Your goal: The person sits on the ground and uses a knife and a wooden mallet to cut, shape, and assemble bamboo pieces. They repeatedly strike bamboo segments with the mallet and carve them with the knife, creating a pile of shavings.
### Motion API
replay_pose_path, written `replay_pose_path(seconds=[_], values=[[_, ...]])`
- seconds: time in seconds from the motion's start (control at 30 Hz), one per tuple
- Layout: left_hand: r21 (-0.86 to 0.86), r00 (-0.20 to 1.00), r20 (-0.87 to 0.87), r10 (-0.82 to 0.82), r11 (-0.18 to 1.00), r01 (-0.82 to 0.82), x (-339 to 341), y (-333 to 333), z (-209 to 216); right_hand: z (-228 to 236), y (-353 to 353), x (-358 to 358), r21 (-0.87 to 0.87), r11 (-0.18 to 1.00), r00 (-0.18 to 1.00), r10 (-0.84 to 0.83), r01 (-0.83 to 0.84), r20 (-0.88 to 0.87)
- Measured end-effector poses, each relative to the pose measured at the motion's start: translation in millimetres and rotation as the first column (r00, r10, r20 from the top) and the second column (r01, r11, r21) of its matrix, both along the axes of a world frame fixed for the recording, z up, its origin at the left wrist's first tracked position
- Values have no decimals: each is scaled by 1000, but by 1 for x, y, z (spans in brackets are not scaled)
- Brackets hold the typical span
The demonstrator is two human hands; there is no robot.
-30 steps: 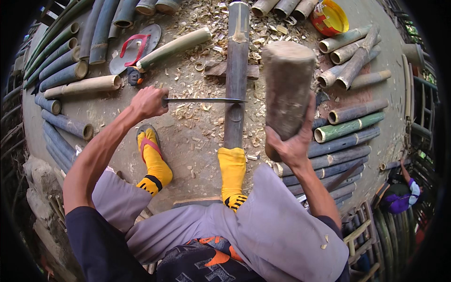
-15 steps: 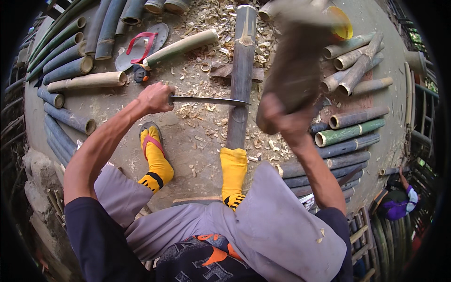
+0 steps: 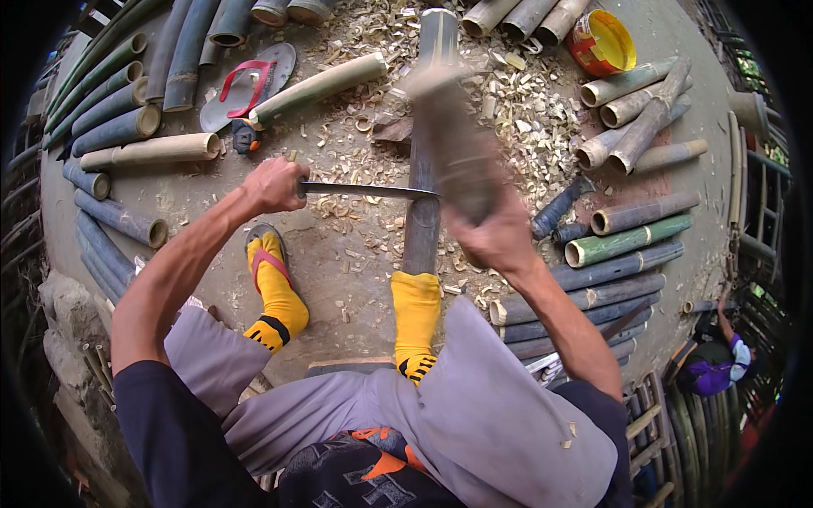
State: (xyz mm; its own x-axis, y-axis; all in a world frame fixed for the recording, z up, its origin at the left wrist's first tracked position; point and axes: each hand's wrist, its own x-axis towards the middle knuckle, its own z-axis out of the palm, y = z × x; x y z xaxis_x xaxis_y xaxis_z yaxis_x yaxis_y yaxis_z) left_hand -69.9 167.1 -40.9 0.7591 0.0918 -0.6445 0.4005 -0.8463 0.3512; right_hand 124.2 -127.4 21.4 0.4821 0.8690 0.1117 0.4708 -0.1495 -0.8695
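Note:
My left hand (image 3: 278, 184) is closed round the handle of a long knife (image 3: 368, 190), its blade lying across a dark bamboo pole (image 3: 421, 241). In my right hand (image 3: 495, 233) is a thick brown wooden club (image 3: 457, 152), smeared by motion. It hangs over the pole beside the blade's tip and hides part of the pole; whether it touches the blade I cannot tell. A yellow-socked foot (image 3: 415, 309) of mine presses on the pole's near end. Under the pole's far part lies a wooden block (image 3: 394, 129), mostly hidden by the club.
Wood chips (image 3: 542, 118) cover the ground around the pole. Cut bamboo tubes (image 3: 627, 245) lie at right, more (image 3: 118, 127) at left. A loose flip-flop (image 3: 250, 87), a tape measure (image 3: 245, 137) and a yellow-red tub (image 3: 602, 42) stand out. Another person (image 3: 720, 364) is at far right.
My right hand has swung the club left and downward, from right of the pole to over it beside the blade. The knife stays across the pole; the view has shifted slightly.

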Motion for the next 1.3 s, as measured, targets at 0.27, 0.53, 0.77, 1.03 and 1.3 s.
replay_pose_path(seconds=[0.27,0.53,0.77,1.03,1.3], values=[[-218,954,-291,70,966,-137,8,13,-10,-9,-41,-6,-355,927,969,-186,119,-161],[188,744,585,-323,946,263,-72,-73,19,-18,-87,-12,-390,835,861,-480,388,-171],[237,860,487,-156,971,42,-65,-56,-22,-16,-97,-34,-438,839,881,-436,323,-185],[196,936,311,-163,975,104,-56,-37,-14,-23,-115,-54,-453,861,959,-281,233,-41],[130,969,133,-207,973,190,-40,-25,-14,-54,-103,-34,-296,891,866,424,-345,266]])
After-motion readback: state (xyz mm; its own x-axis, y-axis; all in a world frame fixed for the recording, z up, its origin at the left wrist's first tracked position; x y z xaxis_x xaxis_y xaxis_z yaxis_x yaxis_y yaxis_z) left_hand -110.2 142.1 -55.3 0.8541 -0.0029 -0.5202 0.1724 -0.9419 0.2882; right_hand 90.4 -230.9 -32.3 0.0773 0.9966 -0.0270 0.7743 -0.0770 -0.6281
